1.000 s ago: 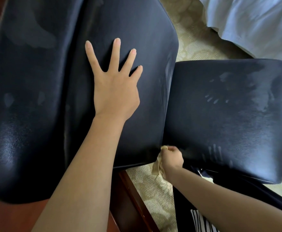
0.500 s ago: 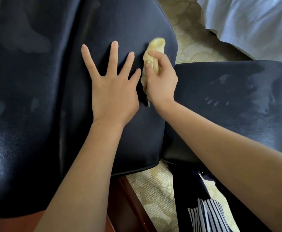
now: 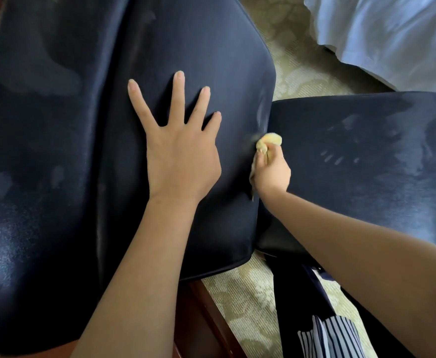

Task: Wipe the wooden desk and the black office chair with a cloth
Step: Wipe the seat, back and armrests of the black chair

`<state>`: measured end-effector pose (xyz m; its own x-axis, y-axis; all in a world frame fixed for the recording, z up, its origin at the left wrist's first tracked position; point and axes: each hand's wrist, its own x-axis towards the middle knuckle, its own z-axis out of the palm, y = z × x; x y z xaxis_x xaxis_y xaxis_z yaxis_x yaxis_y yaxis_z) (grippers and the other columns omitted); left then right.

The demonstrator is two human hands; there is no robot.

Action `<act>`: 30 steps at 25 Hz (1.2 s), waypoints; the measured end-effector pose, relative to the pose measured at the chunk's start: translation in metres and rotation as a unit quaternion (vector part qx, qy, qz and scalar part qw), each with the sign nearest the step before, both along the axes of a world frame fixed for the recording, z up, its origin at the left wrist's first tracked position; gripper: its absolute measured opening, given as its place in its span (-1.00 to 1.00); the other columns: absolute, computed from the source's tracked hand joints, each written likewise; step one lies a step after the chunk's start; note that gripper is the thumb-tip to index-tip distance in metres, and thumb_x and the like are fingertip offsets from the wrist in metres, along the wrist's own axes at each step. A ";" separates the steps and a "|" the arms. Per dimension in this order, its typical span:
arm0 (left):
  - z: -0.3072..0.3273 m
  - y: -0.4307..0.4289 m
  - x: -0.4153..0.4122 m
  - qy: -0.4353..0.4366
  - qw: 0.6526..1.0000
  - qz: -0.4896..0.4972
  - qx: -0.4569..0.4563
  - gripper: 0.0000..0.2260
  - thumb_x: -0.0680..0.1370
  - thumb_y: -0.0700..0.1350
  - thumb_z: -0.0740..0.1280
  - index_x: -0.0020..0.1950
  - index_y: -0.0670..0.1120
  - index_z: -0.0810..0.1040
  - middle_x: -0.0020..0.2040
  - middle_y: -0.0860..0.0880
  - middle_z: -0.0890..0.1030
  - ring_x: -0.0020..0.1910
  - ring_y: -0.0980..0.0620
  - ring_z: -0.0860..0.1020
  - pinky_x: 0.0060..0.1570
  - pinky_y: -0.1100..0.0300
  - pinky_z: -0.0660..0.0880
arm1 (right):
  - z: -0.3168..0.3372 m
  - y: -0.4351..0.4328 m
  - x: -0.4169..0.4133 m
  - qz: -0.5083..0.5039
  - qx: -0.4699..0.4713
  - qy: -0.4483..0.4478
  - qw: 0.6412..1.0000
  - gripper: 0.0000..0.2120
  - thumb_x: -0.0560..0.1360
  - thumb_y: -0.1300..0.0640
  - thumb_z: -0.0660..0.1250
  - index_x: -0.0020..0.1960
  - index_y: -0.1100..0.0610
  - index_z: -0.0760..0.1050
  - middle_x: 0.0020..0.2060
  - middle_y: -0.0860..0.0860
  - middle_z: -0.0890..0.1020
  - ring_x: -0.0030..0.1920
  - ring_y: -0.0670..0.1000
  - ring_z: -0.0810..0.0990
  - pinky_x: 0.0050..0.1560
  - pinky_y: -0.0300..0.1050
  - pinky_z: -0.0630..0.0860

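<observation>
1. Filling left half: black chair backrest (image 3: 56,151), padded, centre seam, dull smears up top, sheen lower left.
2. bench (image 3: 198,332): reddish-brown wood edge showing below backrest's lower edge, bottom centre.
3. L hand (image 3: 180,156): palm down, flat on backrest, fingers straight & spread apart, holding nothing.
4. cloth (image 3: 268,142): yellow, bunched, at the gap btwn backrest's right edge & seat, touching backrest edge.
5. R hand (image 3: 272,174): fingers curled round cloth, clamped on it; just right of L hand, not touching it.
6. seat (image 3: 366,164): black, right of backrest, w/ finger-mark streaks & hazy patches.
7. floor (image 3: 242,306): beige patterned carpet, seen btwn chair parts.
8. white bedding (image 3: 392,34), top right; striped garment (image 3: 333,337), bottom right.
</observation>
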<state>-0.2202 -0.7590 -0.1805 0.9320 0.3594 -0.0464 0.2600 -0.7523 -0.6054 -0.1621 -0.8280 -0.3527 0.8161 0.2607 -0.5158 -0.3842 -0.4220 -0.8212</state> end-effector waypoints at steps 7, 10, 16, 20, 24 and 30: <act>-0.001 0.000 0.000 0.000 1.000 0.002 0.003 -0.58 0.60 -0.01 0.09 0.47 0.09 0.29 0.54 -0.01 0.17 0.52 -0.23 -0.09 0.26 -0.50 -0.16 | -0.038 -0.040 -0.045 0.081 -0.103 0.139 0.982 -0.80 0.58 0.02 0.10 0.06 0.07 0.44 -0.08 0.09 0.60 -0.10 0.14 0.52 -0.13 -0.13 0.36; -0.001 0.000 0.000 -0.001 1.000 0.002 0.003 -0.58 0.59 -0.01 0.08 0.47 0.09 0.29 0.54 -0.01 0.17 0.52 -0.22 -0.08 0.26 -0.50 -0.16 | -0.029 -0.023 -0.016 0.068 -0.110 0.119 0.984 -0.73 0.58 0.09 0.11 0.19 0.07 0.49 0.10 0.13 0.59 0.08 0.18 0.53 -0.05 -0.13 0.36; -0.002 0.000 0.000 -0.011 1.000 0.005 -0.001 -0.59 0.59 -0.02 0.08 0.45 0.11 0.31 0.54 0.01 0.18 0.53 -0.20 -0.08 0.27 -0.49 -0.18 | 0.020 0.032 0.078 0.011 -0.009 0.024 1.000 -0.77 0.57 0.09 0.12 0.16 0.06 0.47 0.01 0.03 0.58 0.00 0.08 0.54 0.04 -0.15 0.45; -0.002 0.001 0.000 -0.021 1.000 0.001 -0.005 -0.60 0.59 -0.04 0.09 0.44 0.11 0.34 0.53 0.01 0.21 0.53 -0.20 -0.07 0.27 -0.49 -0.16 | 0.057 0.056 0.116 -0.001 0.078 -0.083 0.993 -0.81 0.55 0.08 0.17 0.13 0.03 0.45 -0.29 -0.19 0.47 -0.25 -0.15 0.50 -0.24 -0.43 0.33; -0.003 0.000 0.001 -0.019 1.000 0.004 -0.001 -0.59 0.59 -0.05 0.10 0.44 0.12 0.33 0.53 0.02 0.19 0.53 -0.20 -0.08 0.27 -0.49 -0.17 | 0.046 0.043 0.106 0.032 0.079 -0.137 0.987 -0.77 0.55 0.09 0.21 0.19 0.08 0.42 -0.13 -0.09 0.52 -0.12 -0.07 0.47 -0.17 -0.38 0.26; -0.003 0.003 -0.001 -0.026 1.000 0.007 0.000 -0.59 0.57 -0.04 0.13 0.44 0.10 0.35 0.52 0.01 0.22 0.53 -0.19 -0.05 0.27 -0.49 -0.19 | -0.013 -0.006 0.016 0.041 -0.017 0.044 0.998 -0.75 0.56 0.01 0.18 0.21 0.06 0.40 0.00 0.13 0.60 0.01 0.17 0.57 0.07 -0.03 0.49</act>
